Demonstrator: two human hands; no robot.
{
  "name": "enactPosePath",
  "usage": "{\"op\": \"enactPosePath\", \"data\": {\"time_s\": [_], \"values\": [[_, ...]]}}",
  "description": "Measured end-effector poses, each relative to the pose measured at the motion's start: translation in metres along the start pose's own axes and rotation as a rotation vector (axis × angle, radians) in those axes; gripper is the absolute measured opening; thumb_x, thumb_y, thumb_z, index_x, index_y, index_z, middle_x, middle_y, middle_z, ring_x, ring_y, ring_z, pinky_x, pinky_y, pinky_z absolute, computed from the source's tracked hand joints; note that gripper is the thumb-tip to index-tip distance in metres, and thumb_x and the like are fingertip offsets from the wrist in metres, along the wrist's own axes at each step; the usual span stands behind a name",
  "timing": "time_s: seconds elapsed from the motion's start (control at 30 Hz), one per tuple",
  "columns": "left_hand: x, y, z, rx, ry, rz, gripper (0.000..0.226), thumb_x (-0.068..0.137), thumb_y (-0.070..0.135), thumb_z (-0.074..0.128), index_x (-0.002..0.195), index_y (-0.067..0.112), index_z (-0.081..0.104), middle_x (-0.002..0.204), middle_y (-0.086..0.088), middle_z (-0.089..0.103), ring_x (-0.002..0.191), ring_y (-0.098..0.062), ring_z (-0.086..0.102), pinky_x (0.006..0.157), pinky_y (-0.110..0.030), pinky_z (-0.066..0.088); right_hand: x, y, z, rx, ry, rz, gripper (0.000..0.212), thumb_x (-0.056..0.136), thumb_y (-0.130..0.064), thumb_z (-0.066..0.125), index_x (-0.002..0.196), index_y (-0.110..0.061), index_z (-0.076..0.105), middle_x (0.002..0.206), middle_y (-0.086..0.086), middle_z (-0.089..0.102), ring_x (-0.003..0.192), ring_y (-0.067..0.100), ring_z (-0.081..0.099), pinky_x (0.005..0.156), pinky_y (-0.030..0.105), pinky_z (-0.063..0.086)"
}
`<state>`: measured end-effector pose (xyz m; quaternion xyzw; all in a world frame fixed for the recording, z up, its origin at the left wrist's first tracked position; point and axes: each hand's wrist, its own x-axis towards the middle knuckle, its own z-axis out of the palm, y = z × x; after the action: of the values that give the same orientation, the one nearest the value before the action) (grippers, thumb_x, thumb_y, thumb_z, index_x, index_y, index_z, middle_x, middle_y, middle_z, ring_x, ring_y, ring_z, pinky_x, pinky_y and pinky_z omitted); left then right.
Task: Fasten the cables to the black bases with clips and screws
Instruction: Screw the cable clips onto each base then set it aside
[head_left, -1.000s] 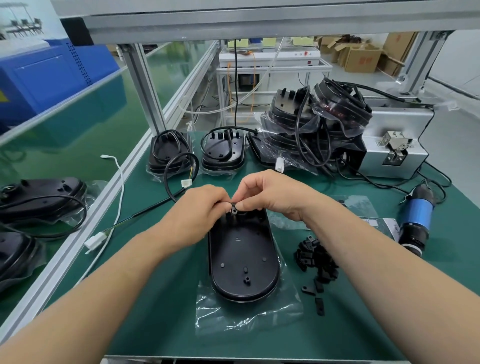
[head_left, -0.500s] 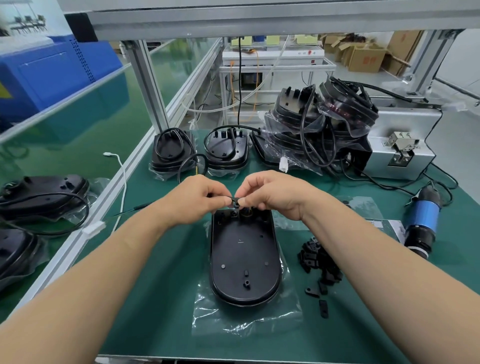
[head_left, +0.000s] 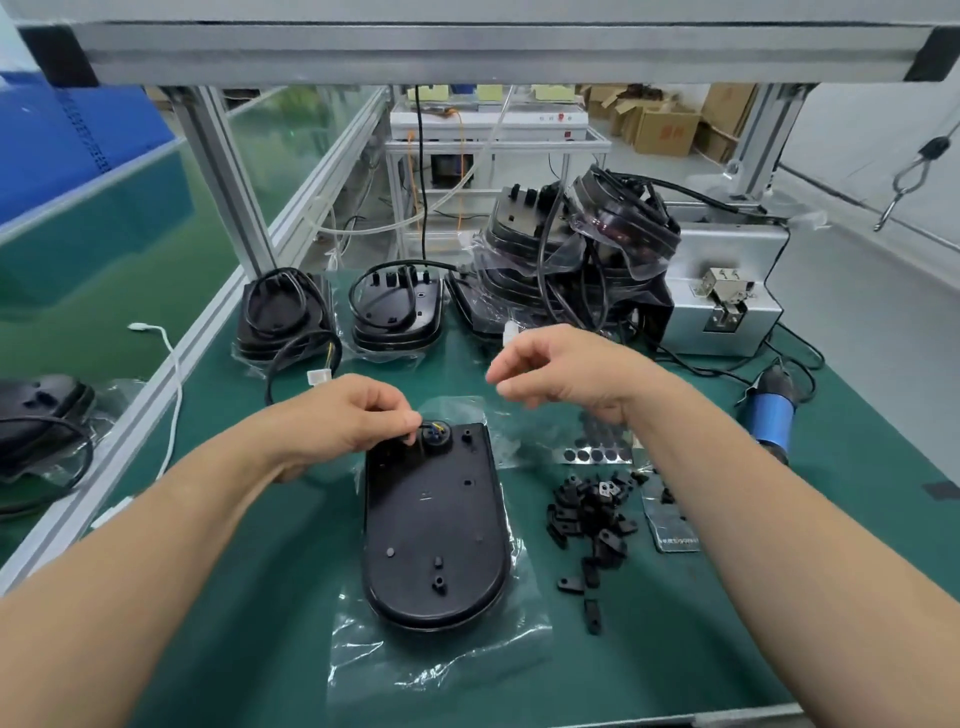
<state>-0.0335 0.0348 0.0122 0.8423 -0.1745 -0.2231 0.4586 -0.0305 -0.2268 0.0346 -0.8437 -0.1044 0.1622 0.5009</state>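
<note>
A black oval base (head_left: 434, 525) lies on a clear plastic bag in the middle of the green mat. My left hand (head_left: 348, 423) pinches the black cable end at the base's far edge, where coloured wires (head_left: 434, 428) show in a round hole. My right hand (head_left: 561, 371) hovers above and to the right of the base, fingers loosely curled, holding nothing that I can see. A heap of small black clips (head_left: 587, 512) lies to the right of the base. The cable (head_left: 275, 364) runs back toward the left.
Bases with coiled cables (head_left: 397, 312) stand in a row at the back, beside a bagged stack (head_left: 571, 260). A grey metal screw feeder (head_left: 722, 306) sits at the back right. A blue electric screwdriver (head_left: 771, 410) lies at the right. A strip of round black pads (head_left: 592, 454) lies near the clips.
My right hand has let go at the base's far end and lifted up and to the right. My left hand stays at the cable. The view has tilted down.
</note>
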Motion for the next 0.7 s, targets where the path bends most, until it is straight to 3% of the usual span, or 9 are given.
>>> {"op": "enactPosePath", "data": {"time_s": [0.1, 0.2, 0.27, 0.5, 0.7], "values": [[0.0, -0.002, -0.001, -0.066, -0.028, -0.016, 0.032, 0.082, 0.04, 0.066, 0.074, 0.01, 0.064, 0.059, -0.003, 0.036, 0.054, -0.012, 0.027, 0.055, -0.025, 0.024, -0.013, 0.019, -0.045, -0.37, 0.009, 0.082, 0.005, 0.088, -0.006, 0.07, 0.087, -0.011, 0.07, 0.075, -0.006, 0.068, 0.061, 0.0, 0.062, 0.058, 0.013, 0.048], [0.001, -0.004, -0.002, -0.07, -0.016, -0.014, 0.033, 0.078, 0.038, 0.071, 0.069, 0.008, 0.06, 0.053, 0.0, 0.045, 0.051, -0.012, 0.034, 0.061, -0.028, 0.03, -0.027, 0.038, -0.067, -0.579, -0.128, 0.161, 0.008, 0.083, -0.011, 0.077, 0.084, -0.017, 0.072, 0.073, -0.007, 0.072, 0.072, 0.016, 0.068, 0.07, 0.029, 0.055], [0.003, -0.006, -0.002, -0.109, 0.005, -0.021, 0.029, 0.075, 0.033, 0.074, 0.067, 0.01, 0.059, 0.055, -0.002, 0.049, 0.051, -0.013, 0.039, 0.06, -0.028, 0.033, -0.034, 0.044, -0.069, -0.688, -0.198, 0.202, 0.013, 0.08, -0.016, 0.081, 0.086, -0.025, 0.073, 0.078, -0.01, 0.073, 0.078, 0.015, 0.07, 0.075, 0.03, 0.056], [-0.001, -0.011, -0.009, -0.186, -0.066, -0.015, 0.008, 0.088, 0.006, 0.064, 0.081, 0.004, 0.065, 0.066, -0.004, 0.058, 0.056, -0.011, 0.048, 0.055, -0.016, 0.042, -0.046, 0.057, -0.062, -0.812, -0.1, 0.177, 0.019, 0.077, -0.015, 0.081, 0.084, -0.028, 0.07, 0.082, -0.012, 0.07, 0.076, 0.003, 0.064, 0.067, 0.019, 0.048], [-0.002, -0.008, -0.005, -0.087, -0.062, -0.004, 0.015, 0.092, 0.006, 0.06, 0.077, 0.008, 0.061, 0.06, 0.003, 0.048, 0.055, -0.009, 0.038, 0.057, -0.015, 0.036, -0.058, 0.071, -0.062, -0.882, -0.06, 0.222, 0.015, 0.077, -0.023, 0.083, 0.084, -0.029, 0.071, 0.079, -0.014, 0.067, 0.074, 0.0, 0.061, 0.06, 0.016, 0.042]]}}
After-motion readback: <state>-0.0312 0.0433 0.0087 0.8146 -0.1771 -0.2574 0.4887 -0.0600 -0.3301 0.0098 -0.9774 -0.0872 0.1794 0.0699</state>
